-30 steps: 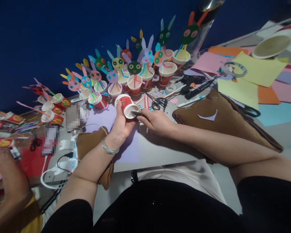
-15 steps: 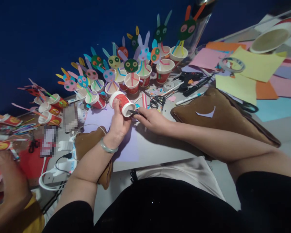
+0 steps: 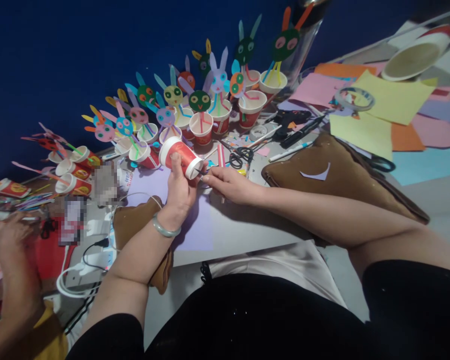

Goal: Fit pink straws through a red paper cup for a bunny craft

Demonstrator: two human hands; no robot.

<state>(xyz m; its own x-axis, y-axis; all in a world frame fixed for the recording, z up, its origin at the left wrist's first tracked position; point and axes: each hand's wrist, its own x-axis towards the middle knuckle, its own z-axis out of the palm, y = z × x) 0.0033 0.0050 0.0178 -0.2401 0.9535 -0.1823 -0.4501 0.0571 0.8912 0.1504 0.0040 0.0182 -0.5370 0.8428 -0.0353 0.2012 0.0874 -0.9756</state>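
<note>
My left hand [image 3: 180,192] is wrapped round a red and white paper cup [image 3: 180,156], tipped on its side with its narrower end toward my right hand. In my right hand [image 3: 232,184] is a thin, dark pointed tool [image 3: 198,172], mostly covered by the fingers, so its exact kind is unclear. The tool's tip is at the recessed bottom of the cup; whether it has pierced the cup cannot be seen. A purple paper sheet [image 3: 195,230] lies on the table below my left hand.
Several paper cups with paper rabbit figures [image 3: 200,125] stand along the blue wall. Black scissors [image 3: 240,157] lie beyond my right hand. A brown cushion [image 3: 303,170] and coloured paper [image 3: 382,100] are at right. Cables [image 3: 67,285] and a co-worker's hand [image 3: 13,232] are at left.
The cup and both my hands have shifted slightly left in view. Less of the dark tool shows at the cup's bottom. The co-worker's hand has moved forward over the table.
</note>
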